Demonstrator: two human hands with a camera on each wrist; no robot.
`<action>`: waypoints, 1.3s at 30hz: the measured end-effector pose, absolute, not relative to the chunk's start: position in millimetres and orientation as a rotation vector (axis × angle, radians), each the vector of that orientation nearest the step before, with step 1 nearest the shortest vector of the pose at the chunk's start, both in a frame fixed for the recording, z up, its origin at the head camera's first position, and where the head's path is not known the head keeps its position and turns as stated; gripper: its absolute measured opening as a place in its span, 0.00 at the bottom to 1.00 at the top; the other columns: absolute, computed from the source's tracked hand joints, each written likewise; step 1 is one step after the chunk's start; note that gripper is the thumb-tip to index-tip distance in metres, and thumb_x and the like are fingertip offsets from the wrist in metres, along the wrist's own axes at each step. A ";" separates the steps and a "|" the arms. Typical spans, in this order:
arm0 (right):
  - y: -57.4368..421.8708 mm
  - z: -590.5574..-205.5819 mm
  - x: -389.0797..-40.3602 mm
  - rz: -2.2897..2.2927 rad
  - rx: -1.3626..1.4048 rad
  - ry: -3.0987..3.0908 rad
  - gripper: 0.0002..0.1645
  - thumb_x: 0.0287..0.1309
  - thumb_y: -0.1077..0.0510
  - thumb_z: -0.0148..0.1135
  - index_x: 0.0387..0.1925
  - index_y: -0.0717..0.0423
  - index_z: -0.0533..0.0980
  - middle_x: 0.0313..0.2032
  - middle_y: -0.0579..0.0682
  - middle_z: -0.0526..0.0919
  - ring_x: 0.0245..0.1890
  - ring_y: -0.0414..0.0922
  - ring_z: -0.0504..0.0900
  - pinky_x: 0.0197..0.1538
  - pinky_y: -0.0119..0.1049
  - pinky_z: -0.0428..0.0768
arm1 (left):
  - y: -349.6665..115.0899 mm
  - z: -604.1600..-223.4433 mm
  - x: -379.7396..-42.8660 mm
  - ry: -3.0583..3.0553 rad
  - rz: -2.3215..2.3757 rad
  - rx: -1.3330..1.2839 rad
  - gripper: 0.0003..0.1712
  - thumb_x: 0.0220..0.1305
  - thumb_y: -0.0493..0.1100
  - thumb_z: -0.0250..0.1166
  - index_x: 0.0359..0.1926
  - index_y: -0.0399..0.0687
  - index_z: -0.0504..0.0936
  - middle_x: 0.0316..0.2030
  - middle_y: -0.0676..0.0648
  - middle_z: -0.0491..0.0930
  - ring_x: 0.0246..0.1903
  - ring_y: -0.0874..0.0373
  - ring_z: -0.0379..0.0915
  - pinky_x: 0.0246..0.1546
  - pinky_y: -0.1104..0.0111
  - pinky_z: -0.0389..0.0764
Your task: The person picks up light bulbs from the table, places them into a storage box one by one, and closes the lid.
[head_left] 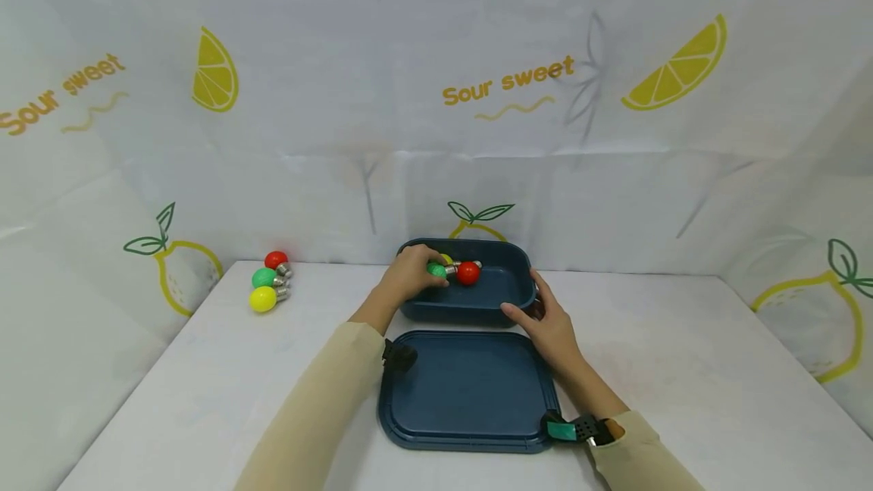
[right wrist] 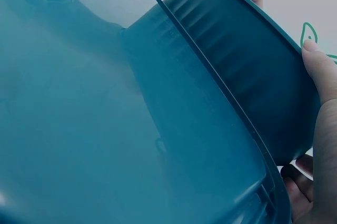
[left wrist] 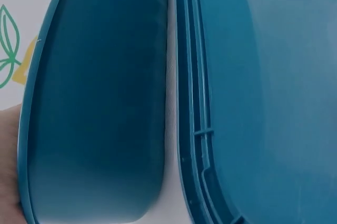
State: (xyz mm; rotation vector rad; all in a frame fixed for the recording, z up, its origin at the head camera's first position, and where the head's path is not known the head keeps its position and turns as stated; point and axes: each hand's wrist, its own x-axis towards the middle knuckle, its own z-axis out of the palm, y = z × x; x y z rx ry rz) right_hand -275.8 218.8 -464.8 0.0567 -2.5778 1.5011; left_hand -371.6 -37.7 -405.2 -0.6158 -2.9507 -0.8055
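Observation:
My left hand (head_left: pixel 408 273) reaches over the left side of a dark blue rectangular box (head_left: pixel 505 290) and pinches a green light bulb (head_left: pixel 436 270) inside it. Right beside that bulb lie a red bulb (head_left: pixel 467 273) and a yellow bulb (head_left: pixel 446 258), the yellow one partly hidden. At the box's right front corner my right hand (head_left: pixel 551 324) grips the wall, with the thumb (right wrist: pixel 316 61) up at the rim in the right wrist view. In the left wrist view the box's outer wall (left wrist: pixel 100 98) hides most of the left hand.
A dark blue lid (head_left: pixel 470 392) lies flat on the white table, just in front of the box and under both wrists. To the far left, a red bulb (head_left: pixel 276 261), a green bulb (head_left: pixel 264 278) and a yellow bulb (head_left: pixel 262 298) lie in a row. A printed cloth (head_left: pixel 327 195) hangs behind.

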 end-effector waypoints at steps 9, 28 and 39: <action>218.7 -465.5 -276.2 1.494 0.057 -2.578 0.56 0.62 0.39 0.67 0.81 0.39 0.45 0.74 0.63 0.65 0.69 0.58 0.74 0.68 0.54 0.75 | -36.6 -407.6 -369.1 -2.958 -0.744 -0.585 0.22 0.53 0.52 0.79 0.49 0.53 0.90 0.50 0.48 0.86 0.45 0.55 0.79 0.49 0.62 0.83; 219.0 -465.0 -276.1 1.491 0.055 -2.581 0.56 0.63 0.38 0.67 0.81 0.40 0.45 0.75 0.64 0.64 0.70 0.59 0.73 0.68 0.54 0.75 | -32.7 -405.5 -366.1 -3.035 -0.665 -0.618 0.22 0.54 0.51 0.79 0.51 0.53 0.89 0.55 0.49 0.85 0.50 0.55 0.82 0.52 0.61 0.83; 219.3 -465.0 -275.9 1.494 0.075 -2.579 0.56 0.63 0.39 0.66 0.81 0.42 0.45 0.75 0.64 0.62 0.70 0.59 0.72 0.68 0.54 0.75 | -34.6 -403.3 -364.1 -3.035 -0.700 -0.617 0.27 0.54 0.50 0.79 0.56 0.50 0.87 0.56 0.48 0.85 0.51 0.54 0.82 0.52 0.62 0.83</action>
